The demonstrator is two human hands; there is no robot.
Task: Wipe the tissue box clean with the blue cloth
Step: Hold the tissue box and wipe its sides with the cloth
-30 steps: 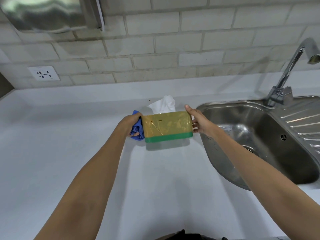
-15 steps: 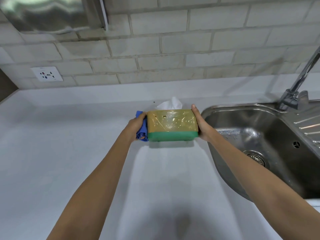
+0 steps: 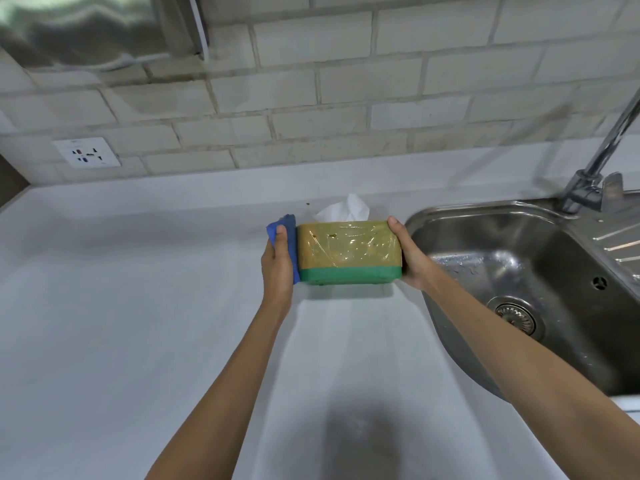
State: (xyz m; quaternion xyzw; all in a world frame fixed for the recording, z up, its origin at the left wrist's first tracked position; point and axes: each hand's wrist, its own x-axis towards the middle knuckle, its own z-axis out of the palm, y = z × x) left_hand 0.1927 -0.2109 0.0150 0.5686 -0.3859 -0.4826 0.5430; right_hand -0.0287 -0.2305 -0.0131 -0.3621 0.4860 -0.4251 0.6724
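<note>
The tissue box (image 3: 349, 249) has a yellow-brown top wrapped in clear film and a green base; a white tissue (image 3: 346, 208) sticks out behind it. It stands on the white counter (image 3: 138, 306) beside the sink. My left hand (image 3: 278, 261) presses the blue cloth (image 3: 290, 233) flat against the box's left end. My right hand (image 3: 408, 254) grips the box's right end, thumb on the top corner. The cloth is mostly hidden between my palm and the box.
A steel sink (image 3: 519, 271) with a drain lies right of the box, and a tap (image 3: 595, 174) stands at its back. A wall socket (image 3: 86, 152) sits on the tiled wall at the left. A metal cabinet (image 3: 86, 26) hangs top left.
My left hand has flattened the cloth against the box's left end, fingers now upright. The box has levelled and sits on the counter. The view has shifted slightly left.
</note>
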